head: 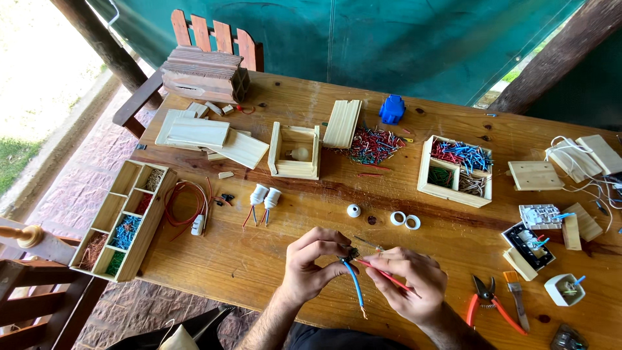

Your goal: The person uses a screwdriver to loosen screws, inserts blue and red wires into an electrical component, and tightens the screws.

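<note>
My left hand [312,264] pinches a small dark fitting [350,255] just above the near edge of the wooden table [259,259]. A blue wire [355,285] hangs down from that fitting. With my right hand [409,280] I hold a red wire [382,272] whose end reaches the fitting. Both hands are close together, fingers closed on these parts. Two white lamp holders [265,196] with short wires lie beyond my left hand.
A pile of coloured wire pieces [372,144], a blue plug [392,108], wooden boxes [295,151] and a compartment tray [123,220] lie on the table. Red-handled pliers [490,301] rest to my right, white rings [405,220] ahead. A brick [204,72] sits far left.
</note>
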